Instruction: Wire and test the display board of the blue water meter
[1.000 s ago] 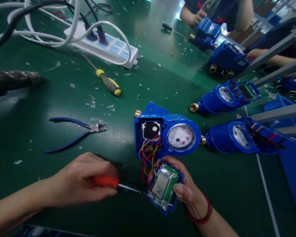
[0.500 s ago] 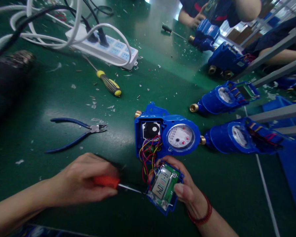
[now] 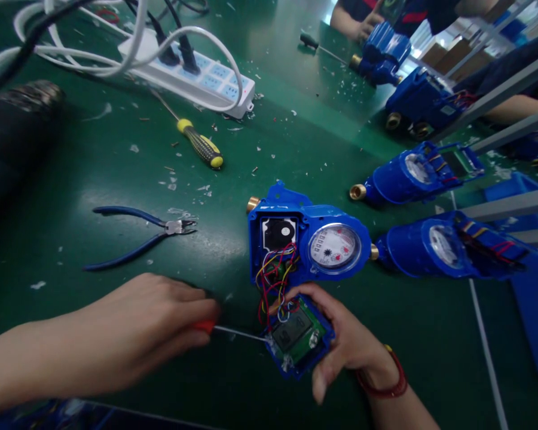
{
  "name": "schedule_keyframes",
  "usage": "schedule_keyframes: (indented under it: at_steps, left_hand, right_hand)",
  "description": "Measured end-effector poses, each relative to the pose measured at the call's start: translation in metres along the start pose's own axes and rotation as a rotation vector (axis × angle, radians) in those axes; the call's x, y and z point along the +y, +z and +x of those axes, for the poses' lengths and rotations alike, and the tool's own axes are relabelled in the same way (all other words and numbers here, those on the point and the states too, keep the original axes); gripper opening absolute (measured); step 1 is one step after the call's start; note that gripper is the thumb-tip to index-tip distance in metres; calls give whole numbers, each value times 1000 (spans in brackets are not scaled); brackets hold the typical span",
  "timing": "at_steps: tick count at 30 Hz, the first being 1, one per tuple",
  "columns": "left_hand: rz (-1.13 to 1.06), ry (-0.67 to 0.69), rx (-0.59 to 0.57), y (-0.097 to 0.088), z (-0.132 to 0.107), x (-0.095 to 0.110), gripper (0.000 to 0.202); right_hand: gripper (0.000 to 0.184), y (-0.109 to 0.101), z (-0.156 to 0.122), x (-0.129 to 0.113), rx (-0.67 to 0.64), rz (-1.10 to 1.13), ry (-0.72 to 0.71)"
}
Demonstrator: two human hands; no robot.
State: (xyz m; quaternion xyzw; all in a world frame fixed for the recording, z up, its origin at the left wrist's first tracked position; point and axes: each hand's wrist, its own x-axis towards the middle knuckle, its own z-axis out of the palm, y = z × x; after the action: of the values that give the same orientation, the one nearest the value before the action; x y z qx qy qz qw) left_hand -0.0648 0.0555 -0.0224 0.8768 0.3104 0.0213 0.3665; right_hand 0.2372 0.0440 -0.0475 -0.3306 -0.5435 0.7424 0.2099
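Note:
My left hand [image 3: 161, 316] is closed around the red handle of a screwdriver [image 3: 240, 332]. The screwdriver's shaft points right, its tip at the left edge of a blue-framed display module [image 3: 305, 343]. My right hand [image 3: 347, 343] supports this module from behind and from its right side, with the thumb lifted off the front. A green circuit board and a grey LCD face up on it. Red, yellow and white wires [image 3: 269, 292] run from the module into the opened housing of a blue water meter [image 3: 311, 216], which lies just above and has a round dial.
Blue-handled cutting pliers [image 3: 155, 233] lie open at the left. Beyond them are a yellow-black screwdriver [image 3: 201, 146] and a white power strip [image 3: 183, 89] with cables. More blue meters [image 3: 403, 248] stand at the right by grey rails. A co-worker's hand [image 3: 370, 27] is at the far side.
My right thumb has come off the module's front, and the module has tilted. Its display digits have dimmed. My left hand now covers more of the screwdriver handle. The whole view has shifted slightly.

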Motion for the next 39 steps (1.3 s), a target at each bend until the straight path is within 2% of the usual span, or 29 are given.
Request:
schedule_keyframes:
  at_steps: [3,7,9,12,15,17,18,19,20,21,22,23,24,25,26,28,30,31,34,39]
  left_hand:
    - [71,-100,-137,0,4,0,25]
    - [75,-115,-160,-2,7,1,23]
    - [39,-115,-164,-2,6,0,22]
    - [-6,-108,-155,-1,6,1,22]
    - [-17,-112,-177,-2,6,1,22]
    - [-13,-116,-187,-2,6,0,21]
    - [-13,-113,-190,-2,6,0,21]
    - [-14,-113,-190,-2,6,0,22]
    - [-15,-110,-190,-2,6,-1,22]
    - [-17,-104,-189,-1,6,-1,22]
    - [-18,-99,-183,-1,6,-2,21]
    - [-19,-95,-178,0,5,-2,21]
    - [-18,-92,-170,0,5,-3,20]
    - [-15,-92,-165,1,5,-3,21]
    - [-12,-91,-164,0,6,-3,21]
    - [-6,-87,-165,0,7,-2,21]
    - [-5,-71,-152,-1,8,-1,20]
    - [-1,-64,-143,-2,9,0,19]
    - [22,-47,-128,-4,11,3,21]
    - [72,-25,-109,-3,15,0,22]
  right_hand:
    - [81,-3,-2,-14,75,-432,-7]
    - [83,5,-7,-25,173,-914,-99]
    - [91,11,-9,-25,213,-1138,-158]
    - [102,14,-9,-26,232,-1299,-191]
    - [100,7,-13,-32,221,-1247,-213]
    - [94,-2,-22,-38,263,-1108,-216]
    - [85,-7,-29,-41,330,-1003,-209]
    - [69,-12,-36,-44,471,-836,-242]
    - [47,-17,-44,-45,630,-610,-304]
    - [35,-21,-51,-45,755,-368,-373]
    - [41,-23,-57,-44,834,-178,-394]
    - [40,-25,-61,-42,903,-99,-389]
    - [34,-24,-63,-38,958,-113,-406]
    - [32,-22,-64,-33,940,-215,-396]
    - [39,-19,-62,-27,858,-367,-323]
    - [65,-12,-54,-17,603,-592,-163]
    - [90,-6,-42,-10,381,-662,-87]
    - [96,-4,-36,-9,314,-681,-82]
    - [98,-1,-20,-11,187,-688,-64]
    - [86,2,-5,-20,116,-628,21]
